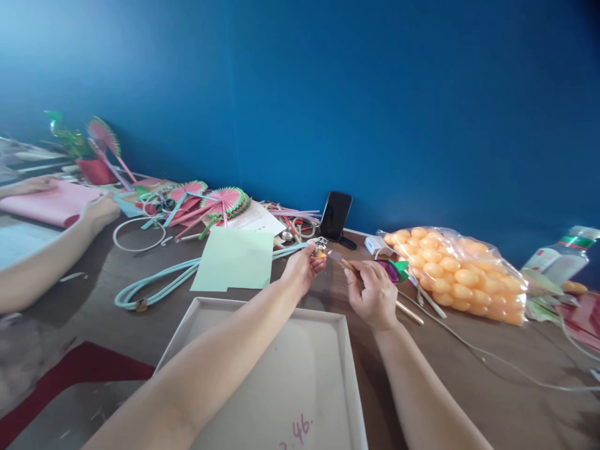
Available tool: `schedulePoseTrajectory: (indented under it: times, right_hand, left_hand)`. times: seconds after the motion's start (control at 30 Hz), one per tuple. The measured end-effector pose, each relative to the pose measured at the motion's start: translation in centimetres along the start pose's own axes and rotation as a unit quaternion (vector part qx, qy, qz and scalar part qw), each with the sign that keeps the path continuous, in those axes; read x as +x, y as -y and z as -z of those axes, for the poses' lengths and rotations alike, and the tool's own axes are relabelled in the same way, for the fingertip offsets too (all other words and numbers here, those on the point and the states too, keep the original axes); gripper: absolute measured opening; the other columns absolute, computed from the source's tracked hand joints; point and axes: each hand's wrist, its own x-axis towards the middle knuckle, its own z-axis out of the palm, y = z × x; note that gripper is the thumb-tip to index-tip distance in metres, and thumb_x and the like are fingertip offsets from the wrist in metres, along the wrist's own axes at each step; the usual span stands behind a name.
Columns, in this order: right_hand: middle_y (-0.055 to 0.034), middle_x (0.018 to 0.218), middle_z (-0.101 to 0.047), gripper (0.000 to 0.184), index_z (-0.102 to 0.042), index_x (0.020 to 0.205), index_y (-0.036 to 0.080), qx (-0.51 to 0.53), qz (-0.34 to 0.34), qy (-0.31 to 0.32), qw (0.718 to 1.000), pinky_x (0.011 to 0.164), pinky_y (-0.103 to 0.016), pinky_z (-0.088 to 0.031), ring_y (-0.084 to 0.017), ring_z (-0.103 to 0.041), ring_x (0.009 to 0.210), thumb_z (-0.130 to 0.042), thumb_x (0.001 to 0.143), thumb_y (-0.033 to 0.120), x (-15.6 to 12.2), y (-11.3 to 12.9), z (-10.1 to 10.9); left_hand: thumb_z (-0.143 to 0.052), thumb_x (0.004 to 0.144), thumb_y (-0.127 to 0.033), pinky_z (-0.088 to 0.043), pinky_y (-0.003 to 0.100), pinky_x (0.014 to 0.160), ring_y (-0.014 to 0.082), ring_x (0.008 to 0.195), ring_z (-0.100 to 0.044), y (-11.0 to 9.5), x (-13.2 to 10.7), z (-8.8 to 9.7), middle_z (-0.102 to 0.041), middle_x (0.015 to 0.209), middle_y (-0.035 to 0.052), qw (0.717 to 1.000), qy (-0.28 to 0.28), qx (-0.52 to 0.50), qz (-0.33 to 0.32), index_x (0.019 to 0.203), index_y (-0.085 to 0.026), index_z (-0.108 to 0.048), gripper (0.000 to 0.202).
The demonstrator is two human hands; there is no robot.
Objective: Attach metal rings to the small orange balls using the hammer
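My left hand (302, 270) is closed in a pinch on a small shiny metal piece (320, 245) with a bit of yellow, at the end of a light blue cord (164, 275). The cord runs in long loops to the left, partly hidden by a pale green paper sheet (237, 259). My right hand (374, 292) is closed on a slim brown piece (345, 264) that points toward my left fingertips; its kind is unclear. A purple and green object (394, 270) shows just past my right knuckles, and I cannot tell whether the hand touches it.
A shallow white box lid (300, 375) lies below my forearms. A phone (336, 215) stands against the blue wall. To the right are a bag of orange balls (454, 272), a cable (482, 359) and a bottle (560, 256). Paper fans (225, 203) lie left; another person's hand (100, 211) touches pink paper (59, 200).
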Motion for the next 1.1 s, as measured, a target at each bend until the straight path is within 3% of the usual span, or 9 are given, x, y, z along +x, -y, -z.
schedulePoseTrajectory:
  times: [0.13,0.33,0.77,1.1]
  right_hand:
    - [-0.009,0.094,-0.063,0.02,-0.057,0.105,0.017,0.001,0.006,-0.033,0.999,0.083,-0.033,-0.046,-0.021,-0.057,0.093,-0.053,0.086,0.023,0.0,0.0,0.1]
    - [-0.0071,0.093,-0.063,0.018,-0.059,0.101,0.019,-0.007,0.004,0.006,1.0,0.08,-0.031,-0.046,-0.02,-0.057,0.09,-0.053,0.086,0.026,0.0,0.0,0.0]
    - [-0.0085,0.095,-0.064,0.02,-0.059,0.103,0.019,0.004,-0.013,-0.009,1.0,0.081,-0.033,-0.046,-0.021,-0.058,0.092,-0.05,0.088,0.027,0.0,0.0,0.0]
    - [-0.0065,0.089,-0.064,0.022,-0.061,0.099,0.019,-0.1,-0.081,0.022,0.991,0.066,-0.029,-0.038,-0.021,-0.057,0.086,-0.049,0.089,0.034,0.1,-0.7,0.1]
  left_hand:
    - [-0.055,0.085,-0.028,-0.051,0.02,0.058,0.0077,0.051,-0.057,0.0,-0.1,0.1,-0.06,0.064,0.0047,1.0,0.007,-0.006,-0.004,0.078,-0.013,-0.055,0.017]
    - [-0.057,0.084,-0.029,-0.051,0.02,0.056,0.0085,0.05,-0.057,0.2,0.5,0.2,-0.056,0.058,0.0031,1.0,-0.004,-0.004,-0.007,0.076,-0.012,-0.054,0.019]
    - [-0.055,0.086,-0.028,-0.05,0.02,0.056,0.0083,0.051,-0.056,0.0,0.1,0.0,-0.058,0.06,0.0045,1.0,0.009,0.001,-0.008,0.075,-0.011,-0.056,0.021]
    - [-0.055,0.085,-0.03,-0.048,0.02,0.053,0.0081,0.055,-0.058,0.3,1.1,0.8,-0.06,0.069,0.0044,0.999,-0.007,0.032,-0.032,0.083,-0.011,-0.057,0.019]
